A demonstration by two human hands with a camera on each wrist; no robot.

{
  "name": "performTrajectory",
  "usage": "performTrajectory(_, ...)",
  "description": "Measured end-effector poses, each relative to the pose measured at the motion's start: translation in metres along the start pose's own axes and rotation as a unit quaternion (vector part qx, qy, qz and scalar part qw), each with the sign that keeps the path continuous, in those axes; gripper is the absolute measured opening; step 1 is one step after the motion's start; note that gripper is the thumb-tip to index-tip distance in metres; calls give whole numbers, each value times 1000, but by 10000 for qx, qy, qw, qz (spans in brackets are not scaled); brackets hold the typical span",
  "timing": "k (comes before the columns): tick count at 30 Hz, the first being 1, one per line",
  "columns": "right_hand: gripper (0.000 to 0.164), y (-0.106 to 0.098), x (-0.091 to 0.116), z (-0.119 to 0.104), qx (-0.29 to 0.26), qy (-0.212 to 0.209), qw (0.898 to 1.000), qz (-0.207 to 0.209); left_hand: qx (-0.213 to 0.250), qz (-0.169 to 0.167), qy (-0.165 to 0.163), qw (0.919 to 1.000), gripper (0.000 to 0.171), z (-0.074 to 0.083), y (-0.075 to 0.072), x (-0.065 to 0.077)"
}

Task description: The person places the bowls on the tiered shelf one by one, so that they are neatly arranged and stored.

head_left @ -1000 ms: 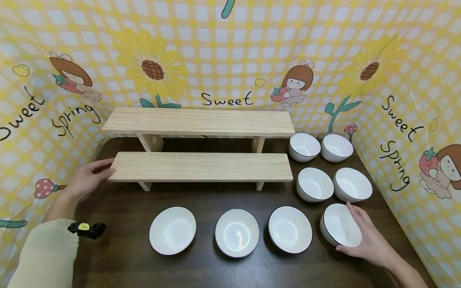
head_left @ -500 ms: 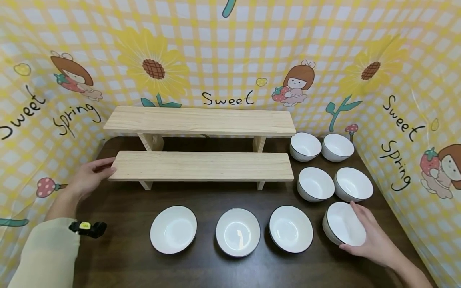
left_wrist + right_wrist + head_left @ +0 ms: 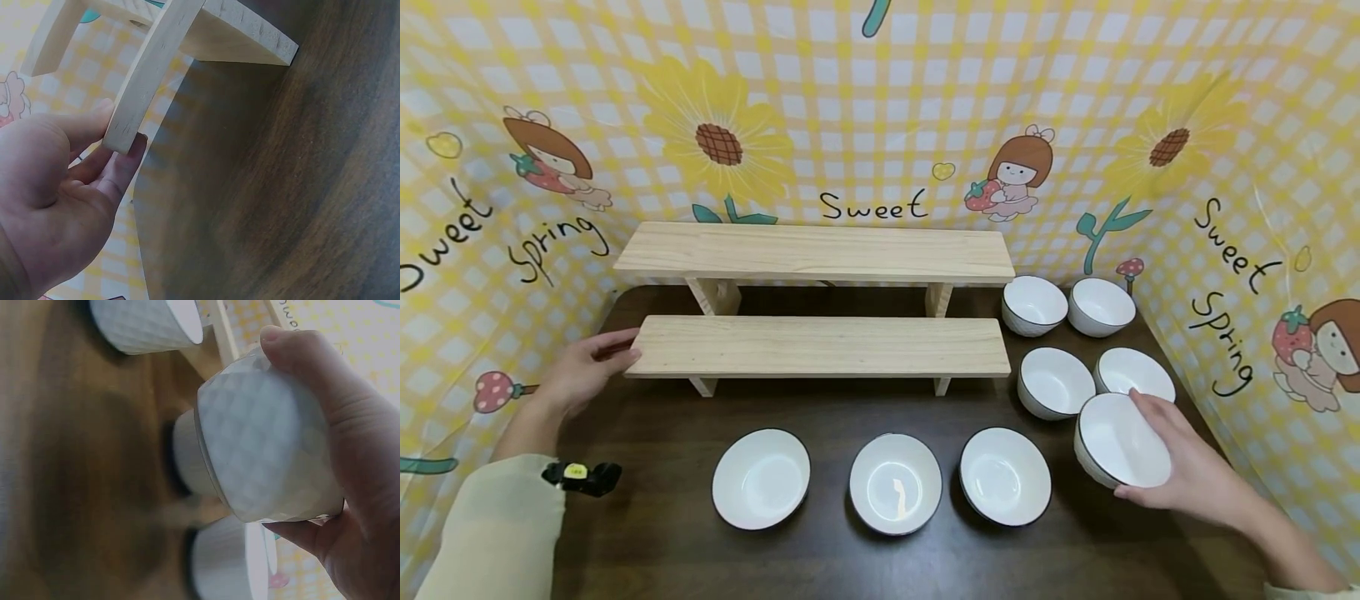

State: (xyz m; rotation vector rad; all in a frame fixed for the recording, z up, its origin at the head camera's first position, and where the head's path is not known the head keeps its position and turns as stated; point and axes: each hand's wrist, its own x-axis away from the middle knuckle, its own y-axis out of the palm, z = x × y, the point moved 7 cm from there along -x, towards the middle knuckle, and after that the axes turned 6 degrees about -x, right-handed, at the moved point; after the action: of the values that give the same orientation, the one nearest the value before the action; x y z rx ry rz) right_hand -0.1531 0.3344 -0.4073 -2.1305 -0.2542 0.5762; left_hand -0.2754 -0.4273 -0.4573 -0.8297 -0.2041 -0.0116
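My right hand [image 3: 1187, 458] grips a white bowl [image 3: 1120, 442] with a thin dark rim, thumb on one side and fingers on the other. The bowl is off the table, its rim tilted, and partly covers a bowl [image 3: 1138, 371] behind it. In the right wrist view a diamond-patterned outer wall [image 3: 256, 437] shows on the held bowl. At the left, my left hand [image 3: 580, 371] holds the end of the lower wooden shelf [image 3: 820, 346]. The left wrist view shows its thumb above and fingers below the board [image 3: 153, 81].
Three more white bowls stand at the back right, one of them a near bowl [image 3: 1056, 383]. Along the front sit a left bowl [image 3: 762, 479], a middle bowl [image 3: 895, 483] and a right bowl [image 3: 1005, 477]. An upper wooden shelf [image 3: 820, 252] stands behind, before a checked cloth [image 3: 880, 108].
My right hand has lifted the bowl from the table and moved it slightly right and away from me. The left hand stays on the shelf end.
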Motion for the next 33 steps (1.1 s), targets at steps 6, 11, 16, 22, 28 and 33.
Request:
performTrajectory(6, 134, -12, -27, -12, -43, -404, 9992, -8, 26, -28, 89, 10000, 68, 2, -1, 1)
performTrajectory(11, 132, -19, -51, -24, -148, -660, 9977, -29, -22, -42, 141, 9999, 67, 3, -1, 3)
performTrajectory(16, 130, -18, -73, -36, -262, -707, 9970, -193, -62, 16, 129, 9999, 67, 5, -2, 4)
performTrajectory(22, 126, -11, -99, -48, -12, -469, 9973, -556, -52, -26, 66, 10000, 68, 4, -2, 3)
performTrajectory(28, 123, -3, -122, -61, 39, -361, 9948, -949, -48, -68, 67, 9999, 70, 3, -1, 1)
performTrajectory(33, 123, 7, -146, -74, -219, -537, 9913, -1180, -41, -84, 104, 9999, 68, 3, -1, 0)
